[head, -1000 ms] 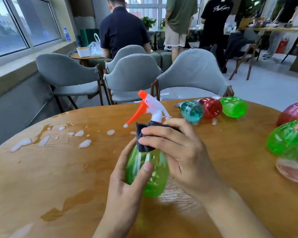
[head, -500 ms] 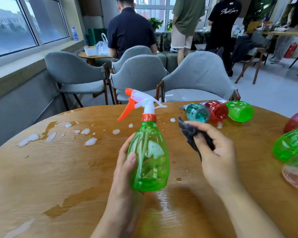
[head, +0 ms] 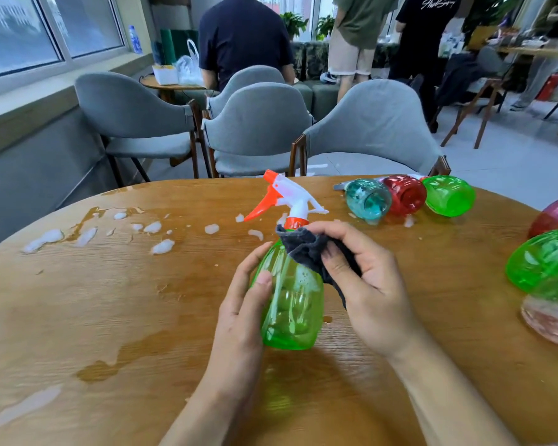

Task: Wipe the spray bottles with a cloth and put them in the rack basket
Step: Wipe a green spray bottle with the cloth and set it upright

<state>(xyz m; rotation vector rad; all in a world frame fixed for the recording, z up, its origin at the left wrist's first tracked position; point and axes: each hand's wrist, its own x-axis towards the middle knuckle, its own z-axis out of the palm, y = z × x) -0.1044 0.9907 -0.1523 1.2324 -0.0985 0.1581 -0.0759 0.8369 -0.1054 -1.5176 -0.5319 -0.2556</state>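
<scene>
Wiping goes best if the left hand (head: 242, 320) grips the green spray bottle (head: 292, 304) steady while the right hand (head: 364, 278), grip pinching the cloth (head: 306, 249), rubs down from the neck (foam clings there).

The left hand (head: 242, 320) wraps its curled grip around something upright, while the right hand (head: 368, 284) pinches something between fingers and thumb.

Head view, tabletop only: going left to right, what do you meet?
Foam patches → left hand → green spray bottle it grips → dark cloth in the right hand → teal bottle → red bottle → green bottle, all three lying down → bottles at the right edge.
</scene>
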